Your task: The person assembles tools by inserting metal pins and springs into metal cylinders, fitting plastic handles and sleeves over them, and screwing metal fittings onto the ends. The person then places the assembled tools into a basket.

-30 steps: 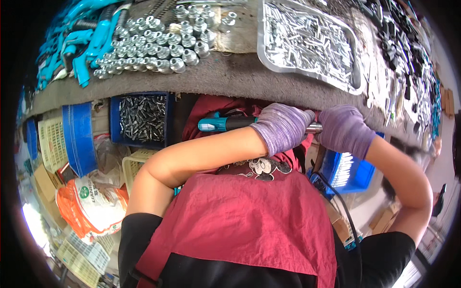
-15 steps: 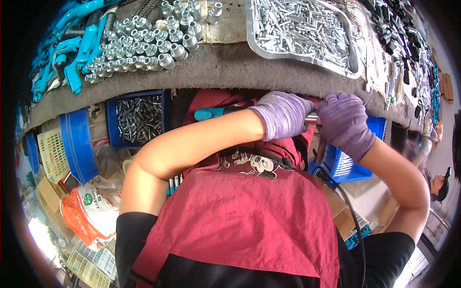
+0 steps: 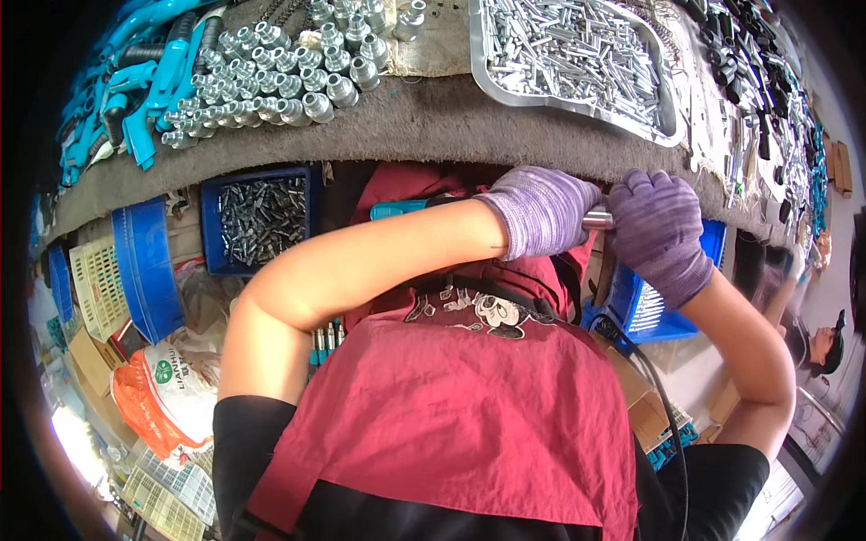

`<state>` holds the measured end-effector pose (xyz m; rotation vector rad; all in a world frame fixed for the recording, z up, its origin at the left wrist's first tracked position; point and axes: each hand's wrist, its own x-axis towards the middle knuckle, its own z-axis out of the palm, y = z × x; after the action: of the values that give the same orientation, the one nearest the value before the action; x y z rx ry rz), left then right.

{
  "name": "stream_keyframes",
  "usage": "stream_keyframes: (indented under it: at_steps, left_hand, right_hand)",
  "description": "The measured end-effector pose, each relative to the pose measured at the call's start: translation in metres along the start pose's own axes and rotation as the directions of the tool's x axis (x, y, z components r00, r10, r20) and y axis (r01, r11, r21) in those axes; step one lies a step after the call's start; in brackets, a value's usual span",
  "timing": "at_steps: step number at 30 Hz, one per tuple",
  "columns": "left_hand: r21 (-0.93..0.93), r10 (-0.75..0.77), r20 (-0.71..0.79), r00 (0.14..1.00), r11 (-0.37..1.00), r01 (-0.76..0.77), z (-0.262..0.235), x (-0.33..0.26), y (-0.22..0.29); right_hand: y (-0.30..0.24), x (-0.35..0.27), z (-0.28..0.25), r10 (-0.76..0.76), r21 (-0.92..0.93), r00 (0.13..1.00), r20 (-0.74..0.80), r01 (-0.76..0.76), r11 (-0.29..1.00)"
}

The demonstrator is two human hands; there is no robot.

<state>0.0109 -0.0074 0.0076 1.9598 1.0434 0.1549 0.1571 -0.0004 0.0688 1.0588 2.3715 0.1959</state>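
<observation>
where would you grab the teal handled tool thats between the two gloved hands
Judging by its pose, grip the teal handle: it juts out bare toward the person's left, lying level under the bench edge. Come from that side, since the left hand and right hand already cover the metal end.

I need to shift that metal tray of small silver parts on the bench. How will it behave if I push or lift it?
The metal tray is heaped with loose silver parts, so it is probably heavy for its size. It sits on a felt-like grey mat, so it would likely drag rather than slide. If tilted, the parts would probably spill over its shallow rim.
</observation>
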Motion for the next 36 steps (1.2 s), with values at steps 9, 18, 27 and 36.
stream_keyframes:
  at_steps: [9,18,27,36]
  left_hand:
    - [0.133,0.076,0.051,0.996,0.988,-0.082,0.047,0.0,0.006]
    - [-0.027,0.095,0.04,0.995,0.995,-0.094,-0.007,-0.003,-0.006]
    - [0.109,0.087,0.064,0.994,0.99,-0.094,0.04,0.003,0.001]
    - [0.048,0.049,-0.012,0.999,0.998,-0.048,0.012,0.007,-0.011]
  right_hand:
    - [0.011,0.004,0.046,-0.583,0.769,0.662,0.471,0.015,0.639]
    - [-0.002,-0.002,0.004,-0.089,-0.116,0.993,-0.072,0.081,0.99]
    - [0.0,0.007,0.038,-0.172,0.376,0.705,0.688,-0.143,0.916]
    - [-0.011,0.014,0.006,0.083,0.014,0.975,0.208,-0.088,0.996]
